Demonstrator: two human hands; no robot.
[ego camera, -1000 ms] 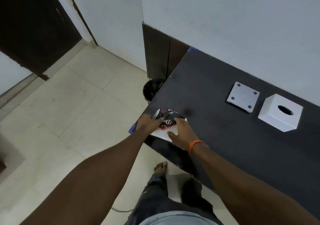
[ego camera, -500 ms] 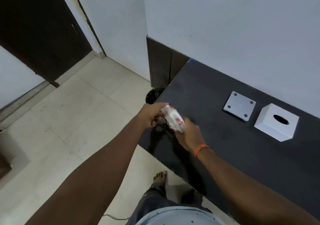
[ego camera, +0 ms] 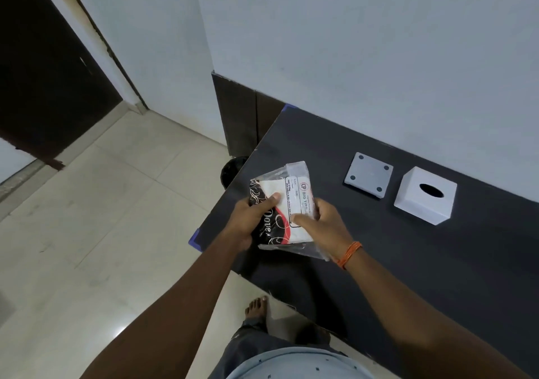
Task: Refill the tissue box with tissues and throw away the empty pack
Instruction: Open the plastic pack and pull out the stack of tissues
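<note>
I've got both my left hand (ego camera: 253,218) and right hand (ego camera: 323,224) clamped on the full tissue pack (ego camera: 287,203) mid-frame, unopened, box (ego camera: 424,194) at right unfilled, bin (ego camera: 233,171) waiting.

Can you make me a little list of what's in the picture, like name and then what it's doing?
tissue pack: full, held up over the table corner
left hand: gripping the pack's dark end
right hand: gripping the pack's other side
tissue box: white, on the black table, oval hole up
base plate: grey, lying beside the box, apart
bin: dark, on the floor by the table
</note>
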